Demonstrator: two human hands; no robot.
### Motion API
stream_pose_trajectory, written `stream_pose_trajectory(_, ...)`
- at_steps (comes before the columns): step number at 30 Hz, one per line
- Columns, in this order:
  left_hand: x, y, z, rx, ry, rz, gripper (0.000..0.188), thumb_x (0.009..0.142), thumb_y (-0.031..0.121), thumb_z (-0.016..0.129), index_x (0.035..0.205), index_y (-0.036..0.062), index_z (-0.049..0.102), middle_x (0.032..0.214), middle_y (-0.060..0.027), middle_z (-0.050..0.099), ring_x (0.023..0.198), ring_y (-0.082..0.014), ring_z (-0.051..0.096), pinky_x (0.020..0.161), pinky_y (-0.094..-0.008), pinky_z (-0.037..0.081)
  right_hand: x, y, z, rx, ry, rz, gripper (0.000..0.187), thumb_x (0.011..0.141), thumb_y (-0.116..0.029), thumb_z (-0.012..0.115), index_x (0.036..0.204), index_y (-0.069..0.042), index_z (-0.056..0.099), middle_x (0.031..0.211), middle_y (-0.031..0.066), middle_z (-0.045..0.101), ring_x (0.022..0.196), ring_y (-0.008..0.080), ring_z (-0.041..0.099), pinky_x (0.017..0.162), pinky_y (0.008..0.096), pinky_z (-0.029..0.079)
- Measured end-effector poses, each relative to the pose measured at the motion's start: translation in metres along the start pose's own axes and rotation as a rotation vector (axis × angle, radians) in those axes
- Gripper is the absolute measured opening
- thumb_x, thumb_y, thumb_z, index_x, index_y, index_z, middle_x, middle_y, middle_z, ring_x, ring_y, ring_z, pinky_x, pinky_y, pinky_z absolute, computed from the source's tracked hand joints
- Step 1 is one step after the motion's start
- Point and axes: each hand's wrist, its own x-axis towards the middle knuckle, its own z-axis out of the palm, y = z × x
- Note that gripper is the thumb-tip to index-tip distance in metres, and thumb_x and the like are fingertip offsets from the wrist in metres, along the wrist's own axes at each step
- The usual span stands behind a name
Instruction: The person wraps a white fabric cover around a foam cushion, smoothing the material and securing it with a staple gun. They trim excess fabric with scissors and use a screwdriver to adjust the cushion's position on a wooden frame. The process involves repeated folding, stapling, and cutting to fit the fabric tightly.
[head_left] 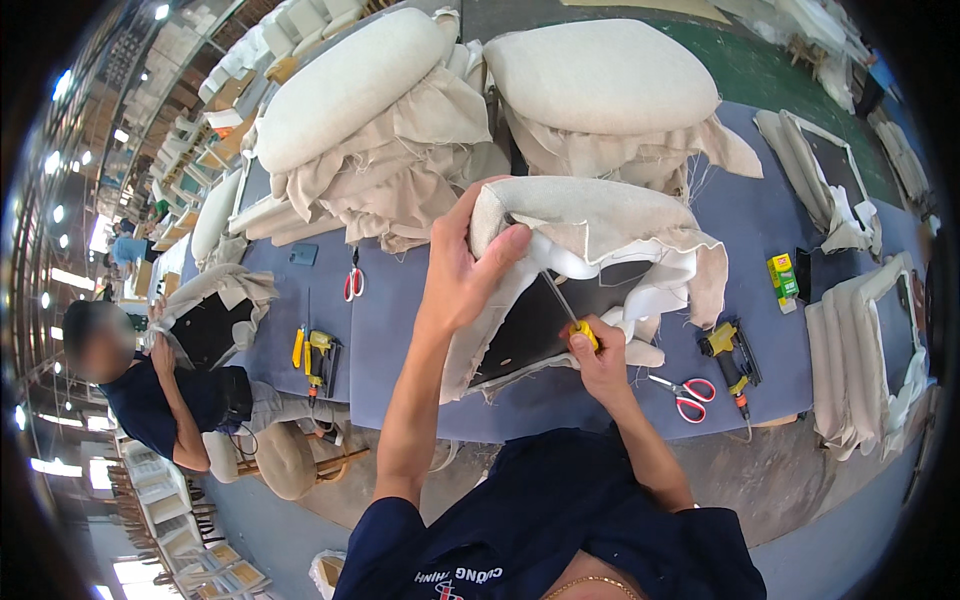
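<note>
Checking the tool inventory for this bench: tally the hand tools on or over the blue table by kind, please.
Staple guns: 2, one yellow at left, one at right
Scissors, red-handled: 2, one pair at left, one pair at right
Screwdriver, yellow-handled: 1, in the right hand, tip under the cushion cover held by the left hand
Total: 5

Open blue worktop [400, 330] is seen left of the tilted seat cushion [580, 215], between it and the yellow stapler [318, 358]; only the red-handled scissors [353, 282] are laid there. To the right, passage is narrowed by a second pair of scissors [688, 394] and the yellow staple gun [732, 358]. The far side is blocked by two piled cushions [600, 75]. The right edge is crowded by upholstered frames [880, 340].
</note>
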Motion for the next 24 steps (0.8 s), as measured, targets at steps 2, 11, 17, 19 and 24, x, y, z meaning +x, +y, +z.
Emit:
stream_pose_trajectory(2,0.009,-0.001,0.000,-0.027,-0.023,-0.069,0.050,0.092,0.029,0.074,0.127,-0.0045,0.060,0.095,-0.0037,0.067,0.081,-0.0097,0.057,0.074,-0.0267,0.049,0.003,0.003,-0.006,0.253,-0.172,0.145,0.048,0.103,-0.045,0.060,0.090,0.001,0.067,0.063,-0.0017,0.049,0.056,0.0073,0.043,0.051,0.0259,0.034)
stream_pose_trajectory(11,0.018,-0.003,0.002,-0.178,-0.014,0.078,0.044,0.090,0.021,0.072,0.128,-0.0010,0.063,0.113,-0.0067,0.069,0.095,-0.0109,0.062,0.083,-0.0264,0.049,-0.007,-0.021,-0.023,0.121,-0.096,0.215,0.048,0.104,-0.044,0.059,0.090,0.001,0.066,0.062,-0.0020,0.050,0.057,0.0058,0.045,0.052,0.0252,0.036)
stream_pose_trajectory(17,0.015,-0.005,0.002,-0.249,-0.041,0.172,0.041,0.090,0.022,0.067,0.123,-0.0011,0.065,0.128,-0.0120,0.069,0.106,-0.0152,0.064,0.093,-0.0302,0.050,-0.017,-0.022,-0.019,0.036,-0.022,0.140,0.045,0.102,-0.041,0.064,0.088,0.001,0.067,0.062,0.0008,0.053,0.060,0.0083,0.049,0.054,0.0281,0.038)
stream_pose_trajectory(19,0.008,-0.001,0.006,-0.212,-0.031,0.172,0.040,0.090,0.023,0.066,0.123,-0.0013,0.065,0.129,-0.0127,0.068,0.109,-0.0162,0.064,0.095,-0.0314,0.049,-0.020,-0.019,-0.022,-0.033,0.006,0.095,0.042,0.100,-0.039,0.066,0.088,0.002,0.067,0.063,0.0026,0.053,0.061,0.0104,0.050,0.055,0.0294,0.038)
stream_pose_trajectory(24,-0.003,0.006,0.009,-0.187,-0.023,0.226,0.038,0.091,0.021,0.065,0.122,-0.0012,0.064,0.129,-0.0126,0.068,0.113,-0.0170,0.062,0.099,-0.0320,0.047,-0.009,-0.015,-0.020,-0.218,0.140,-0.219,0.038,0.097,-0.033,0.069,0.089,0.003,0.067,0.072,0.0081,0.054,0.068,0.0170,0.052,0.061,0.0320,0.040)
